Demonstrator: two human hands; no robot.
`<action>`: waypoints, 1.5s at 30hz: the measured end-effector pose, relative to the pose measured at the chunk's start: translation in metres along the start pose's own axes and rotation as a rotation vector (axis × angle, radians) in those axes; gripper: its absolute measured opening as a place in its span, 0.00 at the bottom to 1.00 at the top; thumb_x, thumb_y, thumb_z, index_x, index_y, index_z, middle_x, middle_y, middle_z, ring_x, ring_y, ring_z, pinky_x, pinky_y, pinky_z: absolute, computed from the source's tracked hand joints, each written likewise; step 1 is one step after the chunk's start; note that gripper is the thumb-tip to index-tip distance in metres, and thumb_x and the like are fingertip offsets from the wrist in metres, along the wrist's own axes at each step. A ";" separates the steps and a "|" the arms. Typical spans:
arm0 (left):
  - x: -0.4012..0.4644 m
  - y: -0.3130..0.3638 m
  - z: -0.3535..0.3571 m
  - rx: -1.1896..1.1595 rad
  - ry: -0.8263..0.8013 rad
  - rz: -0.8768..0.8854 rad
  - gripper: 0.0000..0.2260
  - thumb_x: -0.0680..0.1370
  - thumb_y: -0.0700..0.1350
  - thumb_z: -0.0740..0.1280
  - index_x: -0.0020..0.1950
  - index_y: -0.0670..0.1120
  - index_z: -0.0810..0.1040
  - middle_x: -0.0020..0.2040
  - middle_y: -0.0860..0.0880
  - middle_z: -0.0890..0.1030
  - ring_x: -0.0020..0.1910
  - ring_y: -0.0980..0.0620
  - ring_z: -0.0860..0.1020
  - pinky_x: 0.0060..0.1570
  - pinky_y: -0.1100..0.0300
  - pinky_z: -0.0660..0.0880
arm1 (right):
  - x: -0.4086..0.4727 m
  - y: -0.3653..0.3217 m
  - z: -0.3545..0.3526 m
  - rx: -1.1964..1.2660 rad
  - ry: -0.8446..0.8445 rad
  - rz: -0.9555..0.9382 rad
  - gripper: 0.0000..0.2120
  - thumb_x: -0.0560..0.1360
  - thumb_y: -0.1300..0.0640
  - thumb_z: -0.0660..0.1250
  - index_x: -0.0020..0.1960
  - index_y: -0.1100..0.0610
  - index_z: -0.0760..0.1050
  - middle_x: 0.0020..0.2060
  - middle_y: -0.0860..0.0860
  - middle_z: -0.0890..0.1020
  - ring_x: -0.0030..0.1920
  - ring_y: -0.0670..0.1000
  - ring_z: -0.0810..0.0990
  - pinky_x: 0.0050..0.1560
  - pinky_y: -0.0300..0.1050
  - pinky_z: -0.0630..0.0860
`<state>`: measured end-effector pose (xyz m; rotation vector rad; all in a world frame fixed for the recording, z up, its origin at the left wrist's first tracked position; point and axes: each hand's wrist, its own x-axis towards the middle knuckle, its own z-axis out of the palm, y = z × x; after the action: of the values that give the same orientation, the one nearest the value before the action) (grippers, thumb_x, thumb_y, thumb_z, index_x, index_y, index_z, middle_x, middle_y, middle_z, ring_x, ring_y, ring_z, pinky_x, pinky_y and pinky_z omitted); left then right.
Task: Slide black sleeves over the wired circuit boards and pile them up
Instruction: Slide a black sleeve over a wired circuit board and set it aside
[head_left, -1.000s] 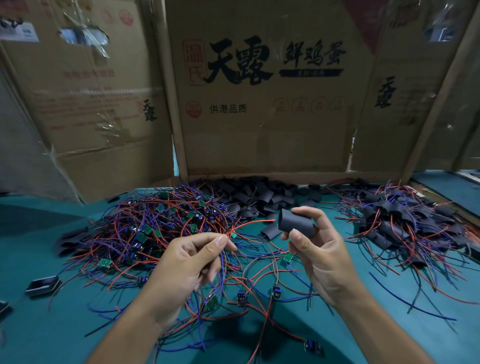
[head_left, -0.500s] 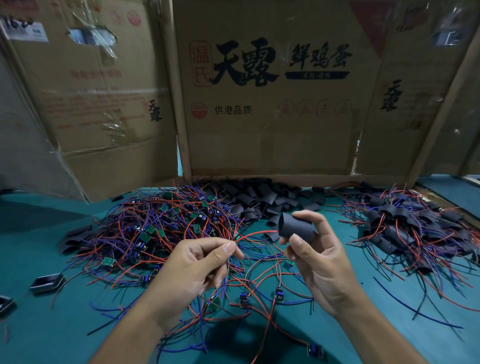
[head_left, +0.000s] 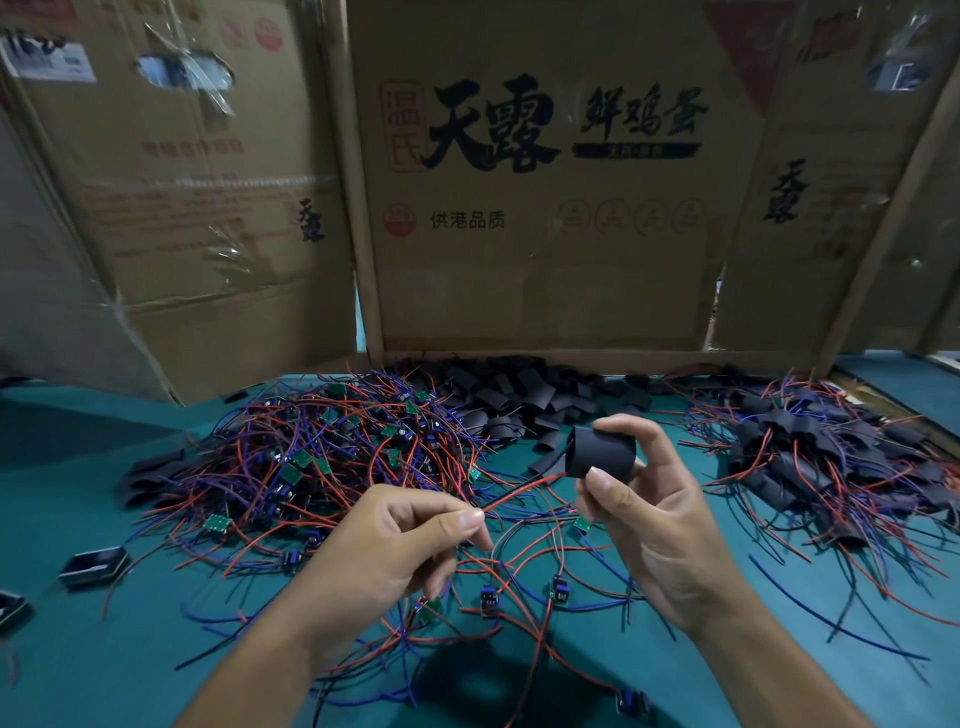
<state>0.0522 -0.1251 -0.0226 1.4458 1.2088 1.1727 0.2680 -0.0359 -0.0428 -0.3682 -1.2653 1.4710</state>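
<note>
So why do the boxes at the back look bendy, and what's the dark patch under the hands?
Head view: the wide lens bows the cardboard boxes outward at the edges; the dark patch on the green table is a shadow below the hands; tape on the left box gives glare.

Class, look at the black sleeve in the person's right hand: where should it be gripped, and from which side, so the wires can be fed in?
Grip the black sleeve across its curved wall, thumb on the near side and fingers on the far side, as the right hand does. Its open mouth faces left toward the wires pinched by the left hand, so that end should probably stay uncovered.
</note>
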 end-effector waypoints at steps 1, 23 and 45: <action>-0.001 0.000 0.000 -0.003 -0.002 -0.004 0.13 0.77 0.50 0.67 0.42 0.42 0.84 0.24 0.46 0.72 0.22 0.57 0.66 0.27 0.70 0.65 | 0.000 0.000 0.000 -0.001 -0.003 -0.006 0.28 0.57 0.48 0.84 0.55 0.51 0.79 0.37 0.54 0.78 0.35 0.55 0.71 0.38 0.37 0.74; 0.001 -0.008 -0.007 0.058 -0.054 0.025 0.13 0.78 0.50 0.69 0.41 0.43 0.85 0.24 0.48 0.72 0.22 0.57 0.67 0.28 0.70 0.65 | -0.002 -0.011 -0.014 -0.469 -0.267 -0.013 0.27 0.73 0.59 0.72 0.68 0.41 0.73 0.48 0.52 0.84 0.47 0.46 0.80 0.49 0.37 0.75; 0.009 -0.019 0.037 -0.119 0.119 0.136 0.19 0.79 0.63 0.51 0.49 0.52 0.75 0.29 0.47 0.72 0.29 0.51 0.63 0.28 0.63 0.59 | -0.011 0.012 0.016 0.357 -0.374 0.311 0.36 0.71 0.40 0.72 0.71 0.57 0.66 0.44 0.59 0.82 0.41 0.54 0.80 0.40 0.46 0.77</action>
<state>0.0870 -0.1160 -0.0458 1.4025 1.1143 1.4174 0.2528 -0.0514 -0.0517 -0.0484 -1.2347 2.0645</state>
